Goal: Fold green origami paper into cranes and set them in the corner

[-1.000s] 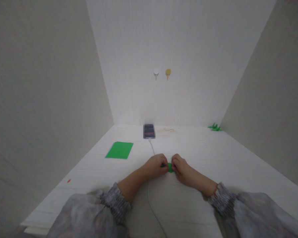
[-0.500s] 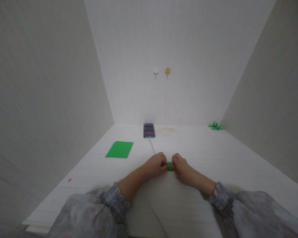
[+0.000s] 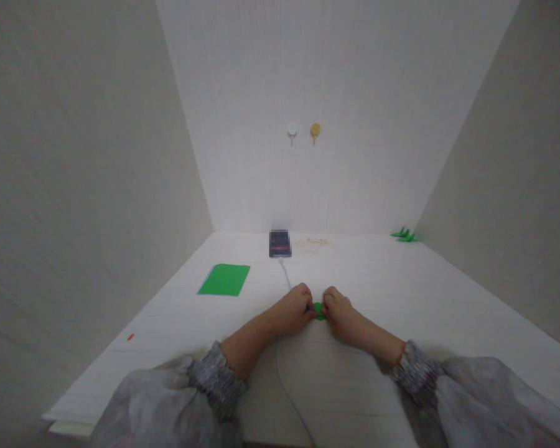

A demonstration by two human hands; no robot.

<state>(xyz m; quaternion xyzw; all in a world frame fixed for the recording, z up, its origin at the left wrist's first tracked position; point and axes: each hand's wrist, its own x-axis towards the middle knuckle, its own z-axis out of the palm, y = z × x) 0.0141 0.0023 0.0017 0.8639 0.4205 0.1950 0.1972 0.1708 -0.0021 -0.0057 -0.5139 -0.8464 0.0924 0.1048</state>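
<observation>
A small piece of folded green paper (image 3: 320,311) sits between my hands, low over the white table. My left hand (image 3: 296,309) pinches its left side with thumb and fingers. From the other side, my right hand (image 3: 340,314) grips the right edge with closed fingers. Only the middle of the paper shows; both ends are covered by my fingers, so its full shape is hidden.
Green square sheets (image 3: 224,280) lie in a stack at left. Several folded green paper pieces (image 3: 405,236) rest in the back right corner. A phone-like device (image 3: 280,243) with a white cable (image 3: 284,387) stands at the back wall. Two hooks (image 3: 315,130) hang above.
The view has tilted very slightly. Both hands keep their grip on the green paper, and its visible outline differs a little between the fingers.
</observation>
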